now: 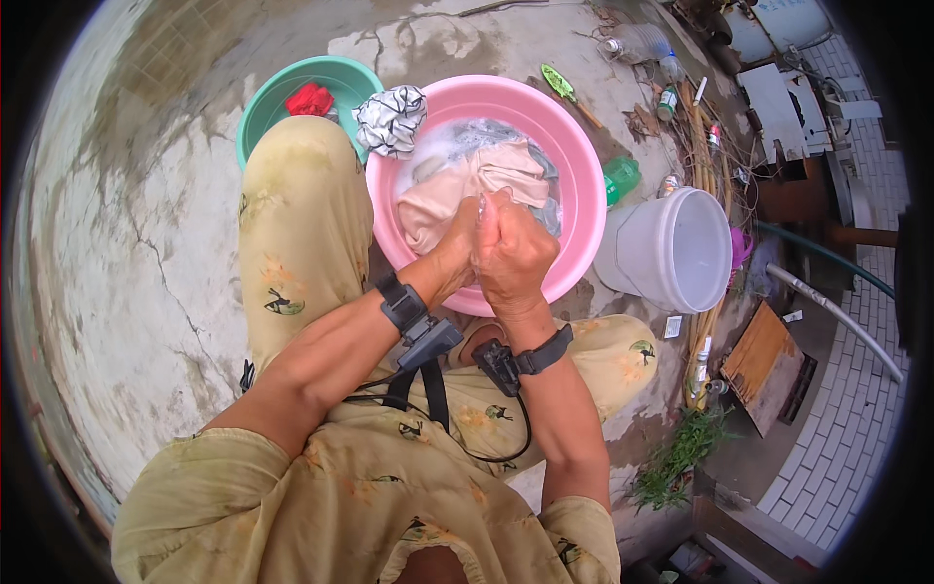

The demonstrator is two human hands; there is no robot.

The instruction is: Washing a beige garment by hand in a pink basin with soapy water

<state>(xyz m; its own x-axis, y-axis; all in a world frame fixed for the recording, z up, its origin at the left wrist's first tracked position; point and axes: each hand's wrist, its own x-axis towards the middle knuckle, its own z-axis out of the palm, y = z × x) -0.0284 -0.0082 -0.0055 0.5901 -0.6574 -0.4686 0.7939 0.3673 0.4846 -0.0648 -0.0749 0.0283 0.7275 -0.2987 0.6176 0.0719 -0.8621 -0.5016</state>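
A pink basin (pixel 585 185) holds soapy water with suds, a pale pink cloth (pixel 435 202) and greyish-blue cloth (pixel 555 216). Over its near side my left hand (pixel 455 251) and my right hand (pixel 516 251) are pressed together. Both are closed, with the pale pink cloth gathered at their fingers; the backs of the hands hide the exact grip. A crumpled white cloth with dark lines (pixel 390 119) hangs at the basin's left rim, where it meets a green basin (pixel 261 107). Inside the green basin lies a red cloth (pixel 309 99).
To the right of the pink basin stands a white bucket (pixel 632 248), with a green bottle (pixel 621 178) behind it. A green-topped brush (pixel 559 82) lies on the concrete. Sticks (pixel 715 180), bottles and a wooden board (pixel 764 355) are at the right. My knees flank the basin.
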